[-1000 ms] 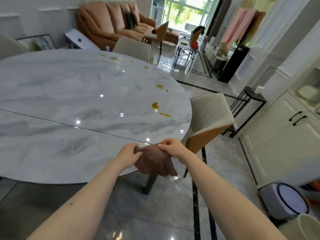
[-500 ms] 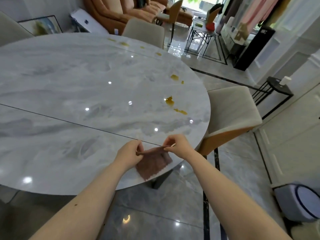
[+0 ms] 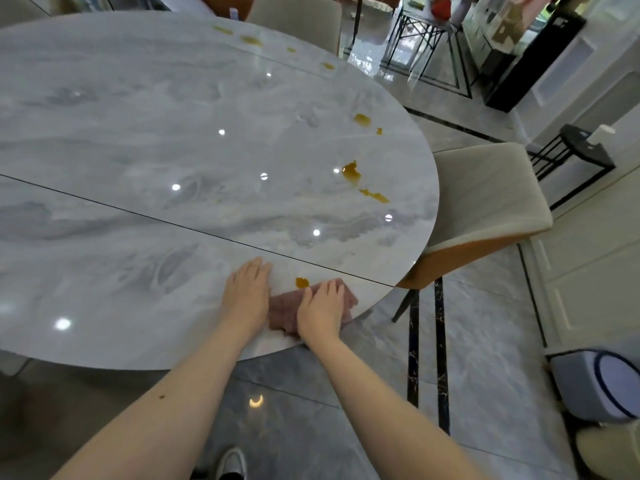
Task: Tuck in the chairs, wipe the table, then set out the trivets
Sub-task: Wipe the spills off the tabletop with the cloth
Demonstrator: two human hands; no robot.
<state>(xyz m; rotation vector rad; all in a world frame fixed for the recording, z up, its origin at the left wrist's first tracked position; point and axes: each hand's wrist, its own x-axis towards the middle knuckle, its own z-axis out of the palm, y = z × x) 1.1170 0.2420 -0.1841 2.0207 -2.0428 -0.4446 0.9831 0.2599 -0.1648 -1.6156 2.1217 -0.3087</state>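
Cloth now flat on table; left hand, right hand press open-palmed. Wiping starts; stain at 12 o'clock.

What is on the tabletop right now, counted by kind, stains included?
Amber stains: 9, specks included
Cloth: 1
Hands: 2, left hand and right hand, both flat
Total: 12
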